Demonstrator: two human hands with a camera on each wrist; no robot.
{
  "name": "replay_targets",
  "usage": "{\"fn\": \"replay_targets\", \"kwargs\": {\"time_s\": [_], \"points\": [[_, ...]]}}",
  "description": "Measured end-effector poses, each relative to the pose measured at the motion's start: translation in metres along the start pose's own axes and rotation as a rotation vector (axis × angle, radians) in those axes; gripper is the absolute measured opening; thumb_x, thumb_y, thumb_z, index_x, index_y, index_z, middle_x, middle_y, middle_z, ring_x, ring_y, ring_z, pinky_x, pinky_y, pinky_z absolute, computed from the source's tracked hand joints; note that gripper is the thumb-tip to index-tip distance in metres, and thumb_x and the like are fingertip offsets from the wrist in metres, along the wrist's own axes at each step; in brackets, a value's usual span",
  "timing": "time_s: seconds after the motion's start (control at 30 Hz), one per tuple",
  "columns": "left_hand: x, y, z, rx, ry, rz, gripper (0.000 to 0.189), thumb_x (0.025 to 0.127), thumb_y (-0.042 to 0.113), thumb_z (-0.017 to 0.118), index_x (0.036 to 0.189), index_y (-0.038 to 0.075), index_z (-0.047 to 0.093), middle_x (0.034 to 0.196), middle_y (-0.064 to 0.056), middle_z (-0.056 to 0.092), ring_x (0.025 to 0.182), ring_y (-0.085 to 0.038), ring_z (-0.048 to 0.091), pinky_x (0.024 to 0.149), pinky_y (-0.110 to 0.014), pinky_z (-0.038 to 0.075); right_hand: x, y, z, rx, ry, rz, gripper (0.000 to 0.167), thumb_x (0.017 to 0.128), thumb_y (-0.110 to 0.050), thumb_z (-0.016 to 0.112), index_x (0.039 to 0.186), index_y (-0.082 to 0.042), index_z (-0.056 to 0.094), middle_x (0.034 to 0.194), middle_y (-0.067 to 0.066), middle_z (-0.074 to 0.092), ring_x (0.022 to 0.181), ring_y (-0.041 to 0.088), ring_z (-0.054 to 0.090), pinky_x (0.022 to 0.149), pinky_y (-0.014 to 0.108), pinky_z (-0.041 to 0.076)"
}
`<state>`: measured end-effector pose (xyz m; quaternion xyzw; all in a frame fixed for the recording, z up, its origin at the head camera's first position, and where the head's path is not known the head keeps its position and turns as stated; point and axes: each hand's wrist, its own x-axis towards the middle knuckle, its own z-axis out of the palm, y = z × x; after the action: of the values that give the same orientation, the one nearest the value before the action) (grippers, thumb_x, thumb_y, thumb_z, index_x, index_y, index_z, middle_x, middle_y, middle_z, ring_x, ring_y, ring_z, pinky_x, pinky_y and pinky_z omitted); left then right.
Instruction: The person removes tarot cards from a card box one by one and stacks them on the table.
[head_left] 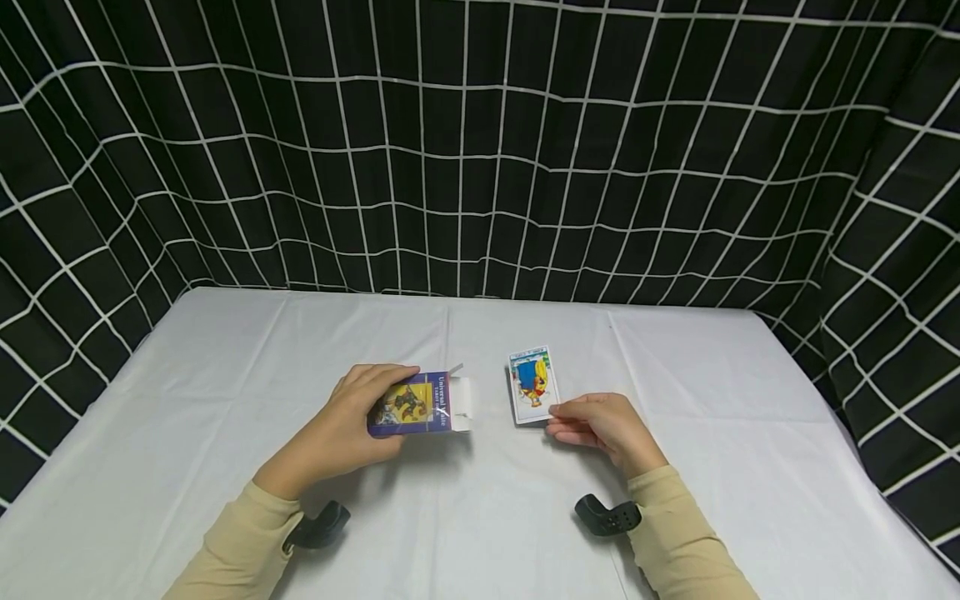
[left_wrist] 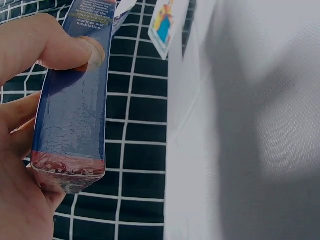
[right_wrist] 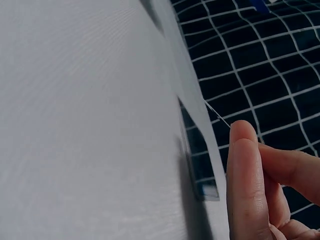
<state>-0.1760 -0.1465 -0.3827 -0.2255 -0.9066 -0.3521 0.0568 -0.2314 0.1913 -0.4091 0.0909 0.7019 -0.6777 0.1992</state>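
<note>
My left hand (head_left: 341, 429) grips a purple tarot card box (head_left: 408, 404) by its long sides, held above the cloth. The box's end flap (head_left: 462, 404) stands open, facing right. In the left wrist view the thumb presses the blue side of the box (left_wrist: 80, 115). My right hand (head_left: 603, 425) pinches the lower right corner of a picture card (head_left: 532, 383) between thumb and fingers. From the right wrist, the card is a thin edge (right_wrist: 217, 114); whether other cards lie beneath it I cannot tell.
A white cloth (head_left: 450, 517) covers the table. Black curtains with a white grid (head_left: 487, 167) stand behind and at both sides. Black wrist devices (head_left: 607, 517) sit at both cuffs. A dark glossy strip (right_wrist: 197, 150) shows beside the pinched card; its kind is unclear.
</note>
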Motion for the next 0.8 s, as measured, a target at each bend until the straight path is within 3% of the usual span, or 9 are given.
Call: {"fn": "replay_targets", "kwargs": {"time_s": [0.57, 0.8], "points": [[-0.0007, -0.0011, 0.0004, 0.006, 0.006, 0.009, 0.080, 0.071, 0.011, 0.079, 0.145, 0.014, 0.049, 0.144, -0.005, 0.054, 0.125, -0.024, 0.044, 0.104, -0.048, 0.036, 0.0042, 0.0057, -0.0002, 0.004, 0.004, 0.040, 0.012, 0.090, -0.001, 0.063, 0.097, 0.007, 0.058, 0.067, 0.003, 0.072, 0.062, 0.008, 0.072, 0.064, 0.021, 0.058], [-0.0004, -0.0006, 0.0002, 0.009, 0.004, 0.010, 0.080, 0.071, 0.011, 0.078, 0.145, 0.014, 0.049, 0.144, -0.005, 0.054, 0.126, -0.024, 0.044, 0.104, -0.049, 0.036, 0.0034, 0.0081, 0.0023, -0.201, 0.037, 0.034, 0.016, 0.089, -0.009, 0.067, 0.092, 0.004, 0.059, 0.061, -0.001, 0.070, 0.054, 0.006, 0.068, 0.056, 0.020, 0.057]]}}
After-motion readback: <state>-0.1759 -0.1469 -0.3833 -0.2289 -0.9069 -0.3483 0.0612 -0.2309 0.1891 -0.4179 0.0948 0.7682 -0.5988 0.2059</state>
